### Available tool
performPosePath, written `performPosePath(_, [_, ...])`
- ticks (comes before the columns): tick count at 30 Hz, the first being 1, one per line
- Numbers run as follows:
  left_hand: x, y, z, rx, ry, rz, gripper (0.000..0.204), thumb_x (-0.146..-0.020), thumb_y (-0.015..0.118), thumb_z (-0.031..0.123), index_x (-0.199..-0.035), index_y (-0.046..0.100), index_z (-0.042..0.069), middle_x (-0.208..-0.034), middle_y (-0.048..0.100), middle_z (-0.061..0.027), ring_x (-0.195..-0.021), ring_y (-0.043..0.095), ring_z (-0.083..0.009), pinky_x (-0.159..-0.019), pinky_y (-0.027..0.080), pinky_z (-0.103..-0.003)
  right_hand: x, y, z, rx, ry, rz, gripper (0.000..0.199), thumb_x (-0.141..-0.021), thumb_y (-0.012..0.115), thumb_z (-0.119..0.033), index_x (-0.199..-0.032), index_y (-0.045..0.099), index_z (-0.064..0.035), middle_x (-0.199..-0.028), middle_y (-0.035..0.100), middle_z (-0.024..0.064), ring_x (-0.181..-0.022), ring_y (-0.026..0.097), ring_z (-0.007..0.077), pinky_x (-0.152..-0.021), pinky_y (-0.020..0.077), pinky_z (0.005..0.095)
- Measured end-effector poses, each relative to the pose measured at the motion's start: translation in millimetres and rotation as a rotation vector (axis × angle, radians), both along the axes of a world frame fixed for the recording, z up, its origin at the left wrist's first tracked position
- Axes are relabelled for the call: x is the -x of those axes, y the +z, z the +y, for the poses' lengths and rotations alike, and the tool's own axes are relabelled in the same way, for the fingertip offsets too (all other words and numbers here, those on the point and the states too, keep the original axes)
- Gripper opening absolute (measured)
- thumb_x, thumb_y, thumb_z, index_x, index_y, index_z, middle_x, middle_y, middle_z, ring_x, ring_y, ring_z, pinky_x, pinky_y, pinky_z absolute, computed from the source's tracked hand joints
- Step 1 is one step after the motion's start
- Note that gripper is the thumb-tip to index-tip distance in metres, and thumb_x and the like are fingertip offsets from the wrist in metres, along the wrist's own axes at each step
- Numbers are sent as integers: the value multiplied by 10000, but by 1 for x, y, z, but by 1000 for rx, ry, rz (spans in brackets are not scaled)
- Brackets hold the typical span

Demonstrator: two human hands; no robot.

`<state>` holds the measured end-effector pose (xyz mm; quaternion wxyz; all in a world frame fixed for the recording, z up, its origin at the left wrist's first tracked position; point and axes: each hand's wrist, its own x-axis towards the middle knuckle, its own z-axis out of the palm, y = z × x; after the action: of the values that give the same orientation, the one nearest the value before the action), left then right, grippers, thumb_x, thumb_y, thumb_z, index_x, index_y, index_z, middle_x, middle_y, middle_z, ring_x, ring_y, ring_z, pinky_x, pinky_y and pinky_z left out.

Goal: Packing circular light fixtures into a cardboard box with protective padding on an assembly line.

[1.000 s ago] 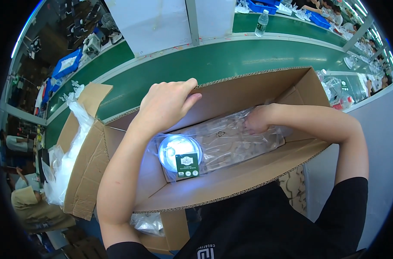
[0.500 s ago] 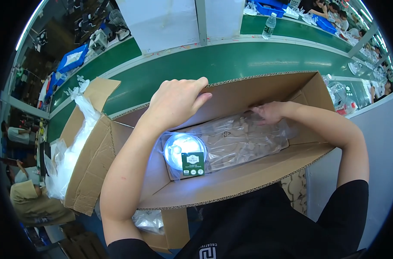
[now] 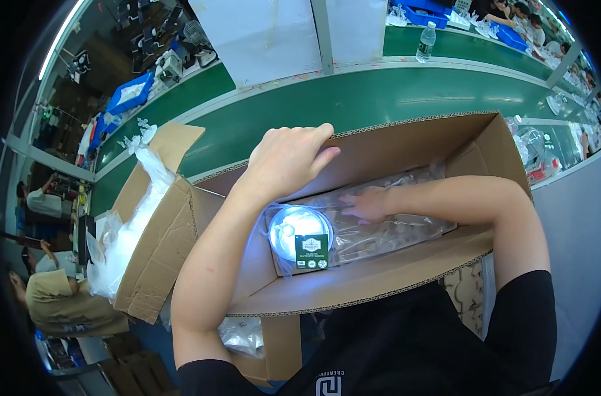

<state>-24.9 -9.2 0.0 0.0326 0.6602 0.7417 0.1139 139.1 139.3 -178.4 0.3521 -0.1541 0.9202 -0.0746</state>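
A long open cardboard box (image 3: 412, 143) lies in front of my body. My left hand (image 3: 288, 158) is closed over its far rim, fingers hidden behind the wall and thumb on the inside. Within the box, my right hand (image 3: 366, 204) rests on a clear plastic bag (image 3: 386, 236) with its fingers stretched out, holding nothing. Left of those fingers sits a round clear dome (image 3: 284, 223), glowing bluish white inside its plastic wrap. A green printed tag (image 3: 311, 251) covers part of the dome. What lies under the plastic is hard to make out.
A second carton (image 3: 156, 247) with white plastic bags (image 3: 138, 208) stands at left, and another carton (image 3: 282, 346) is below. Behind runs a green workbench (image 3: 353, 92) with a water bottle (image 3: 426, 43). A co-worker in a tan shirt (image 3: 63, 303) is at far left.
My right hand has moved left along the plastic toward the glowing dome, its fingers spreading. My left hand keeps its hold on the rim. The whole view has shifted slightly.
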Motion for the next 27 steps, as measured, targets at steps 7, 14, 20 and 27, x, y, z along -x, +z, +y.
performPosePath(7, [3,3,0,0,-10,-7,284,-1008,645,354,-1029,636,71,-869,738,-165,-854,720,-382,-718,552,-508,34,43,-8,73,-62,173,662,-1003,657,-299,-1551,423,-9,-1592,441,193,-1317,602,400,-1052,542,529])
performPosePath(14, [6,0,3,-23,-44,-17,309,-1005,657,369,-1095,631,75,-895,733,-185,-856,703,-407,-710,531,-515,32,56,-17,78,-28,452,552,-1013,590,-225,-1499,479,12,-1515,494,231,-1283,617,373,-1016,564,498])
performPosePath(20, [2,4,3,8,-19,-29,298,-1011,647,359,-1085,624,72,-893,728,-187,-854,699,-410,-714,529,-522,13,149,-26,182,-186,515,304,-997,637,-200,-1247,641,-26,-1209,678,184,-1068,700,362,-863,606,503])
performPosePath(27, [0,1,-1,-4,-31,-7,276,-1028,624,347,-1076,613,75,-908,730,-186,-895,702,-410,-749,533,-533,-100,247,-101,1236,-63,519,177,-1032,623,-189,-1083,657,-23,-955,657,135,-858,685,336,-698,589,396])
